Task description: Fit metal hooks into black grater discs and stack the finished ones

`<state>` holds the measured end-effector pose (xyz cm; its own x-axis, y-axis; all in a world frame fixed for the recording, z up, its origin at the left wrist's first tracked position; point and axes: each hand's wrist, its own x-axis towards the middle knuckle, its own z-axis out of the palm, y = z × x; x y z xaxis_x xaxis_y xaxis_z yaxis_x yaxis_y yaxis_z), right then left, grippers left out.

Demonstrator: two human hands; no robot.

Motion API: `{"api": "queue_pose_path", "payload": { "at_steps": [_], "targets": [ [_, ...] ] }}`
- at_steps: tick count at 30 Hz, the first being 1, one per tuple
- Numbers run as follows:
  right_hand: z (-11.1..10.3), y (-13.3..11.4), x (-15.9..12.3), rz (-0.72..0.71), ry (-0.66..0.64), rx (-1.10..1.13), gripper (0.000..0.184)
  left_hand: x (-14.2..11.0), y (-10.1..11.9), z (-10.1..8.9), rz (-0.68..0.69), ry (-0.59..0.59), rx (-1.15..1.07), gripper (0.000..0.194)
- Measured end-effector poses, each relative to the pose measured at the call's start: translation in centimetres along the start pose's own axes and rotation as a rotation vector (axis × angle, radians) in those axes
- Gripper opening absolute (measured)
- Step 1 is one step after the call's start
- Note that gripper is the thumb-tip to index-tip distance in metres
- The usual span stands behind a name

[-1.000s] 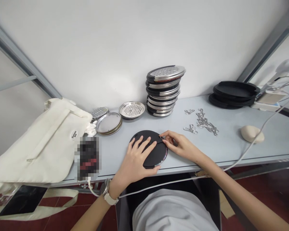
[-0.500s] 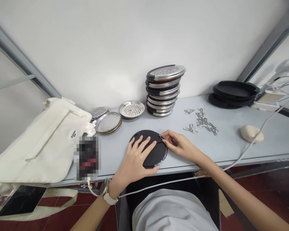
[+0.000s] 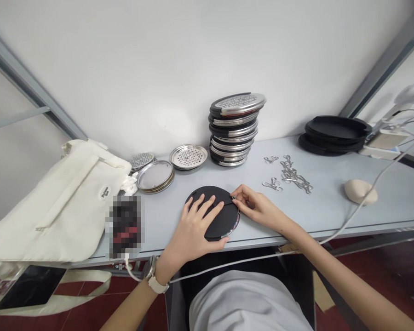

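Note:
A round black disc-shaped case [image 3: 225,221] lies on the desk in front of me, with a shiny rim showing at its lower right. My left hand [image 3: 195,232] rests over it, fingers spread flat on top and thumb along the near edge. At the disc's right edge, my right hand [image 3: 255,204] pinches a small metal wire clip [image 3: 233,197] between thumb and fingertips; most of the clip is hidden. A thin line crosses the disc's top towards that clip. Loose wire clips [image 3: 295,177] lie in a pile to the right.
Behind the disc stands a tall stack of silver-and-black round graters [image 3: 233,131]. Silver perforated plates [image 3: 188,157] and plain metal discs [image 3: 156,175] sit left of it. Black round trays [image 3: 334,133], a beige mouse [image 3: 360,191] and a white cable are right; a cream bag [image 3: 58,207] is left.
My right hand's fingertips have shifted very slightly at the disc's right edge, and the clip's visible part looks different. The left hand and disc stay in place.

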<state>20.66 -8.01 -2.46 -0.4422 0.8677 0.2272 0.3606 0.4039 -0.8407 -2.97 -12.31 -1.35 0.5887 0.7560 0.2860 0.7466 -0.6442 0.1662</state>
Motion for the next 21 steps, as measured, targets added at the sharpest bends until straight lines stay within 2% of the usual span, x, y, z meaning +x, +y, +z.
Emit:
{"api": "queue_pose_path", "payload": {
  "at_steps": [11,21],
  "targets": [
    [-0.12,-0.60,0.07,-0.029,0.081,-0.064,0.018,0.03,-0.01,0.02,-0.005,-0.002,0.009,0.079],
    [-0.09,-0.16,0.11,-0.083,0.101,-0.117,0.019,-0.03,-0.03,0.08,-0.006,-0.001,0.002,0.079]
  ]
}}
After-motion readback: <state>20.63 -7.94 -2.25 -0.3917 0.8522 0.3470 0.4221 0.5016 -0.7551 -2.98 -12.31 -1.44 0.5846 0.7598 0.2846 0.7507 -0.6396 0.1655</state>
